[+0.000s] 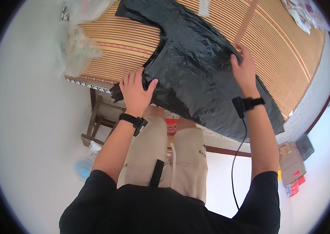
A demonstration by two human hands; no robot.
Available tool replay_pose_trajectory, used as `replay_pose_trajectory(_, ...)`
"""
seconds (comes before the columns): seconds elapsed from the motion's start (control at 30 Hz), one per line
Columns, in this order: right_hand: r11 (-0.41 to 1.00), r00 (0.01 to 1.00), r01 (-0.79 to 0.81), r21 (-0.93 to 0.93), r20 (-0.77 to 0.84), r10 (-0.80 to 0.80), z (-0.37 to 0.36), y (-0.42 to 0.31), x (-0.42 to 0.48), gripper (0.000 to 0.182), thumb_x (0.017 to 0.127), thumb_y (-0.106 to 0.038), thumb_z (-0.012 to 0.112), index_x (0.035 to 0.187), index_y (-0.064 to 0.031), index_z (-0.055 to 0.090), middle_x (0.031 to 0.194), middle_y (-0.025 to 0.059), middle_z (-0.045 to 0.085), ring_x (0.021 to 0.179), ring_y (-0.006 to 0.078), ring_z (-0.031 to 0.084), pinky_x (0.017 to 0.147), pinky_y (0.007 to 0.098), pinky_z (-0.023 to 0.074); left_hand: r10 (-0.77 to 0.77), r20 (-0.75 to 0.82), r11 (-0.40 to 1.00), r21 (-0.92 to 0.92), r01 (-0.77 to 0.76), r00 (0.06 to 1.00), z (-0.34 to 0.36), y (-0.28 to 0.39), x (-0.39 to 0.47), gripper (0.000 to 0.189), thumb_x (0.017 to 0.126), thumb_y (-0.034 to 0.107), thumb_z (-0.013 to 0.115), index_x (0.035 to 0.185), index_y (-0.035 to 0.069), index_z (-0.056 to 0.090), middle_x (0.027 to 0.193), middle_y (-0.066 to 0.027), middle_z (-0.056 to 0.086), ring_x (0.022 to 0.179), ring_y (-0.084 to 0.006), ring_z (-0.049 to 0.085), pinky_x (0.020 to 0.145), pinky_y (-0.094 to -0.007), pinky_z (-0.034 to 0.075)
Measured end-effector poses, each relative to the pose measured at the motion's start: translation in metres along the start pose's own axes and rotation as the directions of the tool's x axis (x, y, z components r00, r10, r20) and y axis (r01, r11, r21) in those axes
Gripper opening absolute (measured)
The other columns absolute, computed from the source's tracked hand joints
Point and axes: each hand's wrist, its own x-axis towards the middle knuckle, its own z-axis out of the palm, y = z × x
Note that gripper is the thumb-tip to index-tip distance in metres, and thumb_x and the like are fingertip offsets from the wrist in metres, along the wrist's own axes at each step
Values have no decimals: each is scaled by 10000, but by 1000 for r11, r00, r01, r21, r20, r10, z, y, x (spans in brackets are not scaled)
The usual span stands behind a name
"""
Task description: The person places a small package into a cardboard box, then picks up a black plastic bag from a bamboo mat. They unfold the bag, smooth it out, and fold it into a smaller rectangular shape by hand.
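A large black plastic bag [182,67] lies spread and wrinkled over a striped mat [273,55]. My left hand [137,87] rests on the bag's near left edge, its thumb and fingers apart; whether they pinch the film cannot be told. At the far right edge of the bag, my right hand [244,65] has its thumb on the film and its fingers curled around the edge, holding it. A gathered corner of the bag sticks out to the left of my left hand. Both wrists wear black straps, and a cable hangs from the right one.
Clear plastic bags [80,49] lie at the mat's left end. Patterned cloth or plastic [305,14] is at the far right. A wooden stool [94,122] and a small fan [83,169] stand at the lower left. Cardboard boxes [293,166] sit on the floor at the right.
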Motion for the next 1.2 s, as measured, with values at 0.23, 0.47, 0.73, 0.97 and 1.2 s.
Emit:
replay_pose_trajectory(0.23,998,966,-1,63,257,-15,64,-68,116,596,894,-313,739,1349,18,541,1182,212,668,1085,345,652,937,417,513,9,245,970,-239,51,969,-23,-32,-16,477,815,319,783,1176,32,662,1090,-124,682,1116,-318,579,1026,-446,383)
replay_pose_trajectory(0.47,999,882,12,-34,471,6,92,-83,132,554,859,-316,794,1227,64,632,1051,214,708,1012,315,678,890,367,518,98,404,937,-346,53,909,-24,-80,-10,315,776,167,796,1045,56,678,1015,-126,688,1039,-323,613,1009,-454,412)
replay_pose_trajectory(0.73,995,896,86,-60,442,-50,105,-89,121,356,952,-288,689,1078,43,657,916,180,689,853,303,623,776,395,477,128,464,969,-246,-12,876,-2,-130,-9,176,760,165,790,898,69,736,835,-144,686,921,-327,656,935,-452,450)
replay_pose_trajectory(0.97,896,931,269,-353,335,-147,130,-87,115,401,948,-384,664,1053,3,671,1043,190,663,1007,444,537,865,545,426,228,559,972,-185,-149,797,-5,-158,0,106,708,51,736,811,31,716,845,-138,683,959,-323,651,905,-424,465)
replay_pose_trajectory(1.2,945,981,157,-287,155,-116,136,-99,102,450,944,-364,668,1176,17,612,1105,204,643,1088,440,541,950,549,398,113,107,982,-160,-95,988,-57,-187,4,397,732,-84,585,1105,35,653,1148,-109,653,1081,-347,596,919,-429,478)
